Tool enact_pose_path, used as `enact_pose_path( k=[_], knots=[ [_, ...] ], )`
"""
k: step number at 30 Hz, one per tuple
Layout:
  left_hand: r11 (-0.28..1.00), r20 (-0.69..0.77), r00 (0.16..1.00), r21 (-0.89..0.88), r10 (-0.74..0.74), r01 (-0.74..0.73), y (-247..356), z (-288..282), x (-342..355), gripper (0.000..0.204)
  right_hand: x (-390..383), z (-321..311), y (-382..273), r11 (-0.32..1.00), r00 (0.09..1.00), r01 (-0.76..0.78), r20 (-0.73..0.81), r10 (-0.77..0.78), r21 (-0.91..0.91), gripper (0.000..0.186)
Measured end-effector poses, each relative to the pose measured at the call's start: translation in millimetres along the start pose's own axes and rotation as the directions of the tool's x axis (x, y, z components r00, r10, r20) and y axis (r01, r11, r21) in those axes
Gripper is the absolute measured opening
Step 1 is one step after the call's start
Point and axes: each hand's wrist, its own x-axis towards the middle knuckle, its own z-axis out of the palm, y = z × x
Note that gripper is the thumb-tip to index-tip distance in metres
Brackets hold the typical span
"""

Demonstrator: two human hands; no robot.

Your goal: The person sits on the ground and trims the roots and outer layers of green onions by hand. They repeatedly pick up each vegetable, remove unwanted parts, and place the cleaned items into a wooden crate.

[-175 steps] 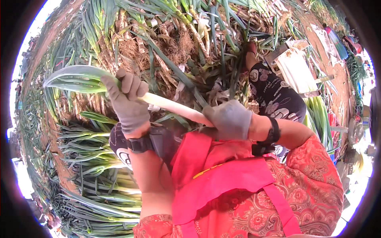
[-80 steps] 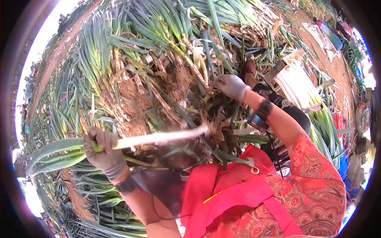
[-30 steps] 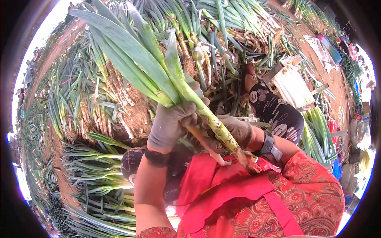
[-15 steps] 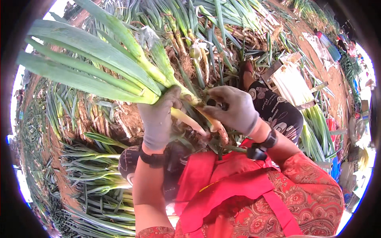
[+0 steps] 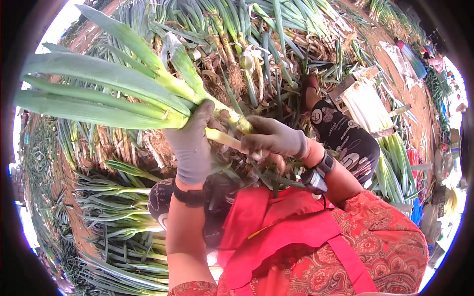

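Observation:
My left hand (image 5: 190, 145), in a pale grey glove, is closed round the middle of two thick green onions (image 5: 108, 89). Their broad green leaves fan out to the upper left, and the pale stalks slant down to the right. At their lower part, my gloved right hand (image 5: 276, 137) has its fingers bent round the stalks, near where the green-yellow stem (image 5: 232, 117) meets the whiter one (image 5: 222, 137). Fingers partly hide the root ends, which hang above my lap.
Unsorted green onions (image 5: 227, 79) with dry roots lie ahead. Cleaned ones (image 5: 123, 217) are stacked at the left. On the right, a wooden frame (image 5: 348, 84) holds a bundle of white stalks (image 5: 368, 106), beside my leg (image 5: 343, 133).
The onions and my left hand have shifted slightly left. My right hand has moved left and its fingers have come down from the darker stem onto the pale stalk.

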Motion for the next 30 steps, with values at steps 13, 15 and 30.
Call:
enact_pose_path(
  k=[13, 15, 30],
  knots=[
    [0.997, -0.229, 0.971, -0.031, -0.077, 0.072, -34, -13, 36, 0.019, 21, 59, 6, 0.995, 0.891, -0.055, -0.454, 0.010, -0.086, 0.033],
    [0.995, -0.219, 0.970, -0.037, -0.103, 0.098, -36, -7, 29, 0.019, 39, 54, 14, 0.988, 0.843, -0.040, -0.536, -0.045, -0.147, 0.034],
    [0.932, -0.171, 0.985, 0.355, -0.019, 0.079, 5, -62, 5, 0.027, -50, -31, -17, 0.943, 0.968, -0.137, -0.162, 0.193, 0.303, 0.054]
  ],
)
